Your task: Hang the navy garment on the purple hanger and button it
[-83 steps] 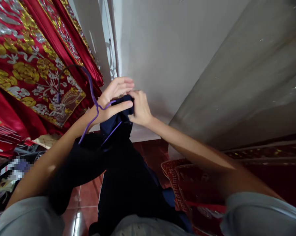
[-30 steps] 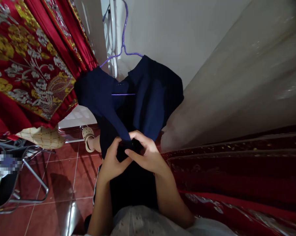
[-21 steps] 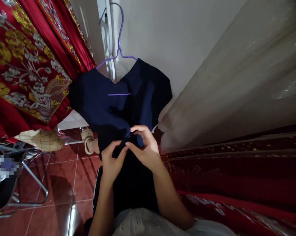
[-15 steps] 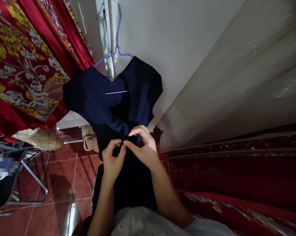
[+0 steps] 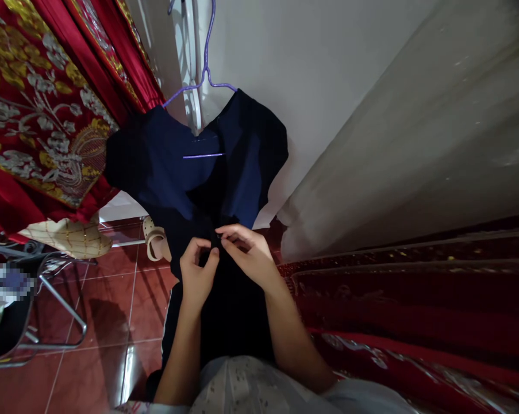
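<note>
dark-blue garment (image 5: 164,167) | hanging, neck gaping | purple hanger (image 5: 206,70) | inside its shoulders, crossbar (image 5: 203,156) showing at neckline

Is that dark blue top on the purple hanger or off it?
On. The purple hanger slopes into both shoulders of the dark blue top, and its lower bar shows inside it.

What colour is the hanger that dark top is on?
Purple: the hanger shows best in the head view, above the dark top.
</note>
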Demonstrator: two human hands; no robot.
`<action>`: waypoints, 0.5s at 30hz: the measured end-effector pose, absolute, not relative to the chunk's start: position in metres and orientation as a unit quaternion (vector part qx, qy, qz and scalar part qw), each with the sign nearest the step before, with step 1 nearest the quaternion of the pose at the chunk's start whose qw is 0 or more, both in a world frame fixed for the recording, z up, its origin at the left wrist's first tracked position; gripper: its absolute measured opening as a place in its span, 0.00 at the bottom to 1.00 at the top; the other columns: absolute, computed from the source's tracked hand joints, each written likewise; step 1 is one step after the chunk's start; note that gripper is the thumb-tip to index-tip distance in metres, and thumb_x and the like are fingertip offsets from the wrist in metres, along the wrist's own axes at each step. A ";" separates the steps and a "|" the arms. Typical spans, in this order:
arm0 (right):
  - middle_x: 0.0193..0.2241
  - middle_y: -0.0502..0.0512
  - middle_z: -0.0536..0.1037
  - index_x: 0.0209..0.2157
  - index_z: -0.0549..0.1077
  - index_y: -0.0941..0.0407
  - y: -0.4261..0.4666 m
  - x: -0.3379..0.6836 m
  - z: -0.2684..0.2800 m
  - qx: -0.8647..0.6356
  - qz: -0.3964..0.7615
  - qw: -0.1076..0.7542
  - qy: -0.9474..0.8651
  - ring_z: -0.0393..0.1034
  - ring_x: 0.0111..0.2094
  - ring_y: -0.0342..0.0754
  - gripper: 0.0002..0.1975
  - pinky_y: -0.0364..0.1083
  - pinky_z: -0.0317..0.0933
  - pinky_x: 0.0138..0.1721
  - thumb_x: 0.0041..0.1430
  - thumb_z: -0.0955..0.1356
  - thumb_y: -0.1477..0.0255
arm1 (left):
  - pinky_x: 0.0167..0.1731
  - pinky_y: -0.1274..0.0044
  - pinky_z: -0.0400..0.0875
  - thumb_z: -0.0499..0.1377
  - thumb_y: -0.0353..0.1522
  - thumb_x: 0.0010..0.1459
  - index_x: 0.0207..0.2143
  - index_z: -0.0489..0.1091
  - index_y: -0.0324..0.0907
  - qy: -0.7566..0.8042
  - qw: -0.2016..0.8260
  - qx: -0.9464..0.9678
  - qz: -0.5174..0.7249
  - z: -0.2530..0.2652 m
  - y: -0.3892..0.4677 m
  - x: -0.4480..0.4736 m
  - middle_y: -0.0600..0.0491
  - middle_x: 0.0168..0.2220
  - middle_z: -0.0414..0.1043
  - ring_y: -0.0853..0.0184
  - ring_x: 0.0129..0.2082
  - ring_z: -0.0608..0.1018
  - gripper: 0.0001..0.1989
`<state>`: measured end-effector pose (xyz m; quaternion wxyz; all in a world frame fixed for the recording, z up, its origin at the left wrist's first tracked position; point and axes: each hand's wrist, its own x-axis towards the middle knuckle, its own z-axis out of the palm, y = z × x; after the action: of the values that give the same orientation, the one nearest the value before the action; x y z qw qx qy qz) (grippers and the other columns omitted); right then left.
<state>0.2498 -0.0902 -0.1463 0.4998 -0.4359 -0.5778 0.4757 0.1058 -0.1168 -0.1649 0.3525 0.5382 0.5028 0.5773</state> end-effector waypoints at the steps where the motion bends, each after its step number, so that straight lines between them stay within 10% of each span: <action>1: 0.37 0.51 0.78 0.45 0.80 0.51 -0.091 0.249 -0.147 -0.436 0.477 0.498 -0.578 0.74 0.38 0.44 0.12 0.45 0.69 0.41 0.61 0.68 0.73 | 0.40 0.78 0.72 0.63 0.32 0.61 0.38 0.73 0.40 0.501 0.360 0.528 0.584 -0.167 -0.116 0.105 0.53 0.34 0.73 0.68 0.36 0.76 0.05; 15: 0.30 0.49 0.70 0.40 0.76 0.52 -0.092 0.233 -0.148 -0.431 0.432 0.532 -0.587 0.64 0.29 0.43 0.09 0.44 0.61 0.31 0.62 0.64 0.73 | 0.44 0.74 0.73 0.62 0.32 0.64 0.42 0.78 0.42 0.502 0.317 0.557 0.581 -0.168 -0.115 0.108 0.50 0.39 0.76 0.64 0.40 0.78 0.07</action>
<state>0.2328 -0.0916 -0.1478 0.5316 -0.4314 -0.5867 0.4324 0.1081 -0.1149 -0.1677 0.3167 0.5569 0.5017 0.5813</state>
